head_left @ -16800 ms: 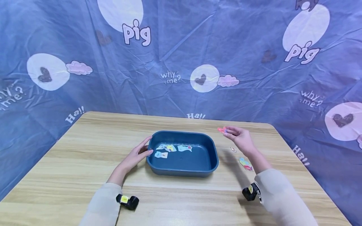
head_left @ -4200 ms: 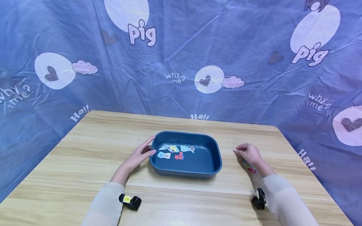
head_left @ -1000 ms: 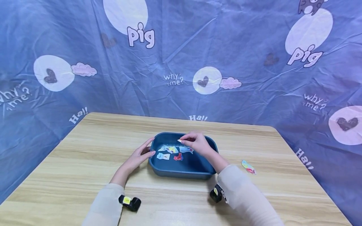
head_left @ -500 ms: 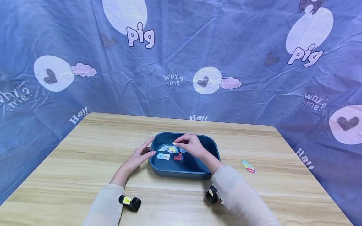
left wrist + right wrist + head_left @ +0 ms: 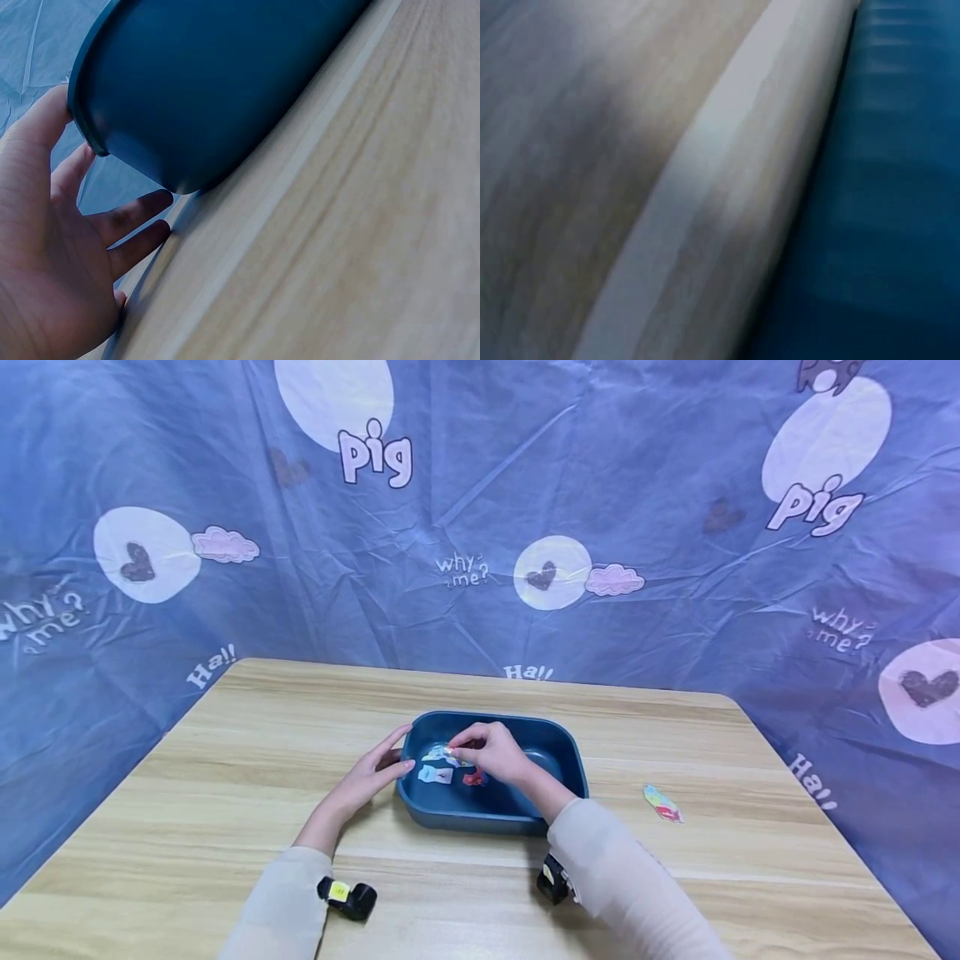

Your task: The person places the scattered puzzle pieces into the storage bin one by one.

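My left hand (image 5: pixel 363 781) holds the left end of a dark blue plastic basin (image 5: pixel 487 823). In the left wrist view its thumb lies over the rim, with other fingers by the outer wall. My right hand (image 5: pixel 495 753) is inside the basin, thumb and forefinger pinching a small whitish picture cutout (image 5: pixel 448 751). Right below those fingertips lies a light-blue and yellow cutout (image 5: pixel 433 754), partly covered. Nearer the front of the basin floor are a pale blue cutout (image 5: pixel 434 774) and a red one (image 5: pixel 474 777). The right hand hides another pale cutout.
One more cutout (image 5: pixel 663 804), yellow-green and red, lies on the wooden table (image 5: pixel 187 827) to the right of the basin. Behind the table hangs a blue printed cloth (image 5: pixel 450 635). Each sleeve carries a black wrist camera (image 5: pixel 351 900).
The red cutout went from my right hand into the basin. That hand then picked up the small whitish cutout from the table and moved it left and down inside the basin. The left hand stayed put.
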Demonstrator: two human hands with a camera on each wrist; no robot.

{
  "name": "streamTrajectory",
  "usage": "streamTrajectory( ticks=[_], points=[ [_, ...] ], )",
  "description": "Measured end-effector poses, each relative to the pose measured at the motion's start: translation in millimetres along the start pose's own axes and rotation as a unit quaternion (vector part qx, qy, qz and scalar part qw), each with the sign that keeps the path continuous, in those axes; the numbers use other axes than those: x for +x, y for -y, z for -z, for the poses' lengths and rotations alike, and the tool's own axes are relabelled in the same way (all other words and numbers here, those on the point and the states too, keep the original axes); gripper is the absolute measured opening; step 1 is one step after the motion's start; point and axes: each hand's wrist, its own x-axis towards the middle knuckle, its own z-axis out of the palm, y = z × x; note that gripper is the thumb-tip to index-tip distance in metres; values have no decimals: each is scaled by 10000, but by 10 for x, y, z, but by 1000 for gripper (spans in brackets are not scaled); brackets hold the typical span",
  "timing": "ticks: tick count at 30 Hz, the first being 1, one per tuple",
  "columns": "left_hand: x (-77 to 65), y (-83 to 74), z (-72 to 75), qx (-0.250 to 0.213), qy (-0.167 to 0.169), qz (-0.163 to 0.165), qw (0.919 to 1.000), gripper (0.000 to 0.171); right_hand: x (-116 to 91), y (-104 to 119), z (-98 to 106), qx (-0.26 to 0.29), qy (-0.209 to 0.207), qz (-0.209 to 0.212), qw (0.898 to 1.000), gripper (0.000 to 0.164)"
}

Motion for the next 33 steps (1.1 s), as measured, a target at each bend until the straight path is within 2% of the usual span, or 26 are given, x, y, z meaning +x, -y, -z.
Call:
streamTrajectory(
  ticks=[5,11,19,27,33],
  points=[
    [-2,-6,-1,-16,-3,19,10000,56,49,-96,-39,-140,11,169,9998,11],
    [-3,-3,8,-73,19,-4,10000,56,145,-350,-94,-186,61,59,9998,10],
    [9,-1,5,-102,77,25,9999,56,133,-394,-154,-216,401,-99,9989,8],
    [4,-10,0,-115,73,27,9999,57,117,-426,-199,-615,539,295,9962,8],
    [9,-3,-2,-144,88,22,9999,57,122,-460,-220,-604,679,152,9957,8]
  ],
)
